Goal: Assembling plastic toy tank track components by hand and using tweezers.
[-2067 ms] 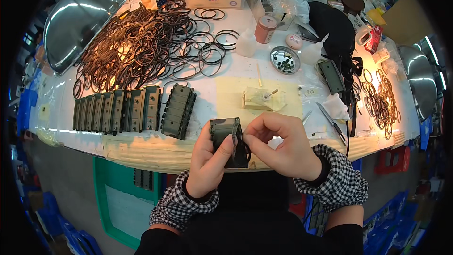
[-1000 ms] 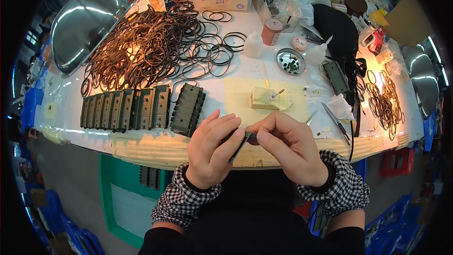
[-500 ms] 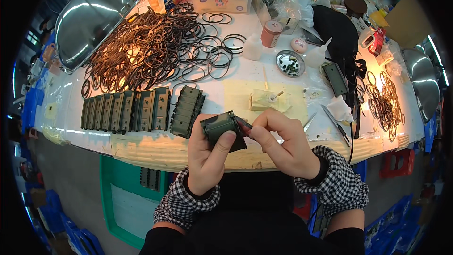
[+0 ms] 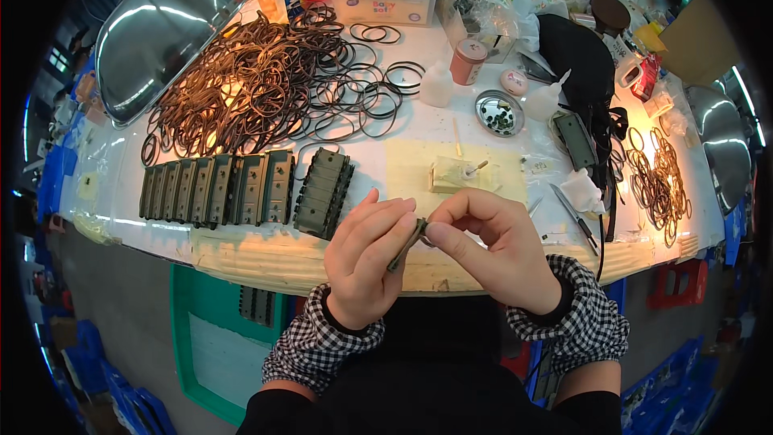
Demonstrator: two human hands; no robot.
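Both hands, left (image 4: 366,262) and right (image 4: 491,246), pinched a dark flat part (image 4: 407,243) edge-on above the tabletop's (image 4: 266,254) near edge.

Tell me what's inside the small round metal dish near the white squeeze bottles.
The metal dish holds a loose cluster of small dark parts, too small to identify. The bare shiny bottom shows around them; whatever lies beneath the cluster is covered.

I see black-and-white checked cuffs (image 4: 322,342), a dark olive-green plate (image 4: 405,244) seen edge-on, and a row of matching olive-green plates (image 4: 217,189). The heap of rubber rings (image 4: 258,84) is brown and black. The tabletop (image 4: 161,217) is white, the crate (image 4: 205,338) green, the can (image 4: 468,62) reddish.
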